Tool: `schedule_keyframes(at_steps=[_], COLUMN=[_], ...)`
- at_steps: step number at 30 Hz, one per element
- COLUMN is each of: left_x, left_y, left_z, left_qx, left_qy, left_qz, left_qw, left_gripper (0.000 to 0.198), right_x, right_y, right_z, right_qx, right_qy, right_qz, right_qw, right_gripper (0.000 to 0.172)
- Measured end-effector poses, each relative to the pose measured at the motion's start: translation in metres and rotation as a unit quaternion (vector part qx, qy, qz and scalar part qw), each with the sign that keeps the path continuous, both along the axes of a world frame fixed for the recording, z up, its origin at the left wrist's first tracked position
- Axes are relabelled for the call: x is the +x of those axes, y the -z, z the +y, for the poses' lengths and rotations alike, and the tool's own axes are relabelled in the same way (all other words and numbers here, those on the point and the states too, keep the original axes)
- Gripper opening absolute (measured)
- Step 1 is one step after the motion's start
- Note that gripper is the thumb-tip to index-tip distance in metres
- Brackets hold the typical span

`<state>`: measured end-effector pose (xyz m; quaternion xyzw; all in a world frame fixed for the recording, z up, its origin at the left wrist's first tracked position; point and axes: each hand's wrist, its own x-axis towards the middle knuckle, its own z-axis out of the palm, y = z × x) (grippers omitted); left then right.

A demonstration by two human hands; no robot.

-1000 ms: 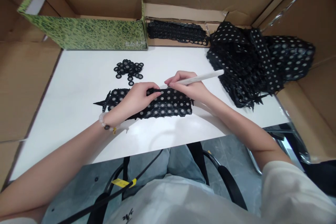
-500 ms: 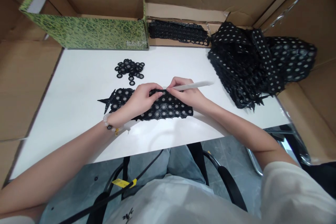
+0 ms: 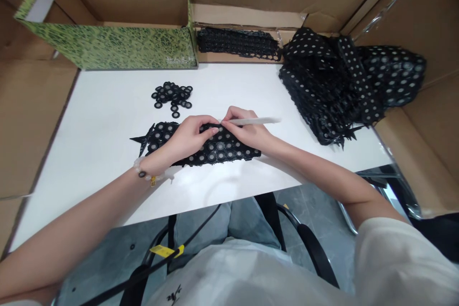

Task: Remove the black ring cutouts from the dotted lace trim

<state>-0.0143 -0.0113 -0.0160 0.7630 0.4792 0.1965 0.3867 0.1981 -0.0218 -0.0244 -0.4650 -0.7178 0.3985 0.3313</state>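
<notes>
L hand (image 3: pixel 188 136) lies curled on the black ring sheet (image 3: pixel 224 149) near the table (image 3: pixel 107 124) centre, fingertips pinching its far edge, prob. to pin it flat. R hand (image 3: pixel 247 133), just beside, pinches a white stick (image 3: pixel 260 120) pen-style, tip at L's fingertips. Farther off: loose ring pile (image 3: pixel 172 95) left, heap of sheets (image 3: pixel 344 86) right, green box (image 3: pixel 107 47) far left; none block the hands.

A white bench (image 3: pixel 107 124) is carrying everything. Near its middle a black sheet of rings (image 3: pixel 222 148) is lying flat, with a small pile of loose rings (image 3: pixel 172 95) sitting just beyond it. A heap of black sheets (image 3: pixel 344 86) is overhanging the right edge, and a green patterned box (image 3: pixel 118 48) is standing at the far left edge.
</notes>
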Motion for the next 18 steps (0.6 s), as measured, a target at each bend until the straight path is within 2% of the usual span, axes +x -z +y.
schedule_keyframes(at_steps=[6,12,15,18], left_x=[-0.006,-0.012,-0.009,-0.007], left_y=[-0.006,-0.007,-0.008,-0.009], left_z=[0.004,0.007,0.003,0.002], left_qx=[0.028,0.036,0.039,0.036], left_qy=[0.02,-0.005,-0.007,-0.001], left_qz=[0.025,0.06,0.045,0.047], left_qw=[0.999,0.998,0.998,0.998], left_gripper=[0.04,0.035,0.036,0.036], right_x=[0.005,0.017,0.013,0.006], right_y=[-0.004,-0.017,-0.017,-0.014], right_z=[0.007,0.011,0.008,0.004], right_qx=[-0.025,-0.046,-0.055,-0.053], right_qy=[0.003,0.004,-0.012,-0.029], right_qz=[0.036,0.05,0.087,0.07], right_qw=[0.999,0.998,0.995,0.996], right_gripper=[0.029,0.028,0.028,0.029])
